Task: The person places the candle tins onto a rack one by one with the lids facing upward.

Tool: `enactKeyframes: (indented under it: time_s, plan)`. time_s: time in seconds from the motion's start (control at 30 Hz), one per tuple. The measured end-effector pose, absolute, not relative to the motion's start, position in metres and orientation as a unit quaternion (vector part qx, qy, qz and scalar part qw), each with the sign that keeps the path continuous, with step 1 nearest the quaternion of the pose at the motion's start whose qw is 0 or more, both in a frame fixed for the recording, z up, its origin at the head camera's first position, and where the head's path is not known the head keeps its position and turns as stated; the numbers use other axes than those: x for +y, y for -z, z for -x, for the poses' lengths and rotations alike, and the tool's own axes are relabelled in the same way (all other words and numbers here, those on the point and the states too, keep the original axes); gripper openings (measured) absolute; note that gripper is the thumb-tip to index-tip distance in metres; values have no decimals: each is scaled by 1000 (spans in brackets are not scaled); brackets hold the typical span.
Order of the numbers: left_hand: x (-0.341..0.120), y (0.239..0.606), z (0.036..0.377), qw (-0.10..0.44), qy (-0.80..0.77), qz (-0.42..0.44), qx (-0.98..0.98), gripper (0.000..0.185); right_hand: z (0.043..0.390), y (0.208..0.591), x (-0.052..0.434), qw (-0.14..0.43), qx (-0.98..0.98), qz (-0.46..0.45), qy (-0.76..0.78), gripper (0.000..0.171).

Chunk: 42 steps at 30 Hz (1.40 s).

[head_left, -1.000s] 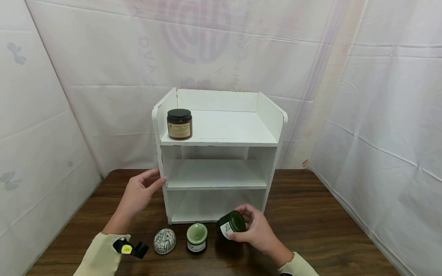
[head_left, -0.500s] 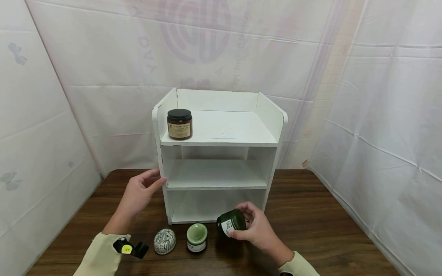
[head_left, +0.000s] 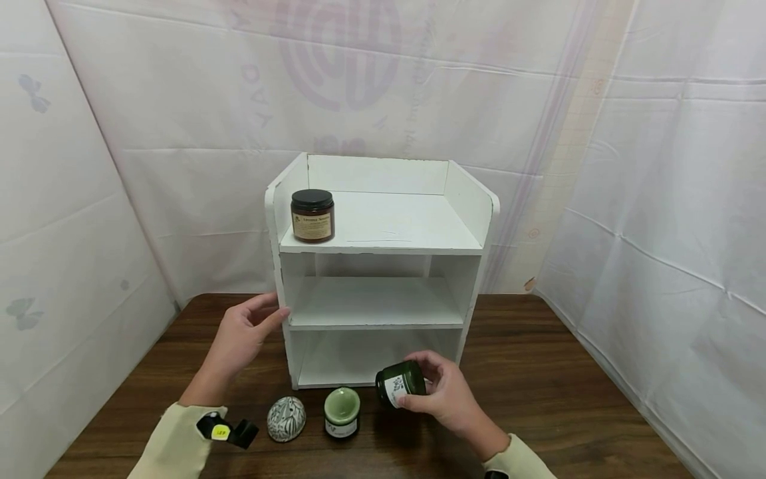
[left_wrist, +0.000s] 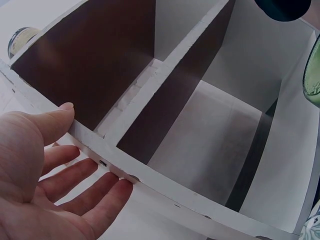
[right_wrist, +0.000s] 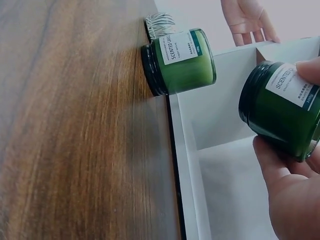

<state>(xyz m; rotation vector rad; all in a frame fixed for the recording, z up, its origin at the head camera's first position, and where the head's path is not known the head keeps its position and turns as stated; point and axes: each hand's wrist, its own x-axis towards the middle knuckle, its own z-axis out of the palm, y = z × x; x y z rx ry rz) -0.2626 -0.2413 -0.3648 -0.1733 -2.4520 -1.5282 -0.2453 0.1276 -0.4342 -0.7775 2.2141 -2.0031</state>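
Left of the shelf (head_left: 378, 301), the left hand (head_left: 241, 332) touched it, loosely spread, seemingly for steadiness; in front, the right hand (head_left: 447, 396) pinched a tilted jar (head_left: 401, 382).

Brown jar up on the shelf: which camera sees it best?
The head view: the brown jar stands whole on the white shelf, lid and label showing. The left wrist view catches only part, behind the shelf's edge; the right wrist view doesn't show it.

The left forearm (head_left: 205, 384) slants up to the left hand (head_left: 241, 336), thumb (left_wrist: 52, 124) set apart from loosely bent fingers (left_wrist: 70, 180). The right forearm (head_left: 486, 436), lower, angles inward to the right hand (head_left: 443, 398), thumb and fingers curled in a grip
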Motion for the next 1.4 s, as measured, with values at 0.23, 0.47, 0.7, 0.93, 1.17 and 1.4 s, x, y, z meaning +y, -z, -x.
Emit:
enactKeyframes:
  time_s: [0.23, 0.47, 0.7, 0.93, 1.17, 1.4]
  plan:
    - [-241, 364, 263, 123, 519, 57, -844, 63, 245, 433, 128, 23, 735, 235, 636, 55]
    - [-241, 364, 261, 121, 521, 56, -843, 63, 244, 433, 127, 25, 728, 238, 642, 56]
    - [-239, 362, 260, 123, 516, 52, -846, 61, 245, 435, 125, 23, 719, 243, 651, 57]
    - [-239, 362, 260, 123, 517, 51, -845, 63, 244, 436, 124, 29, 708, 243, 663, 59]
    - [-240, 363, 261, 130, 510, 53, -849, 61, 242, 435, 123, 36, 700, 238, 673, 59]
    - [-240, 364, 262, 129, 511, 54, -848, 61, 242, 437, 123, 42, 687, 241, 685, 59]
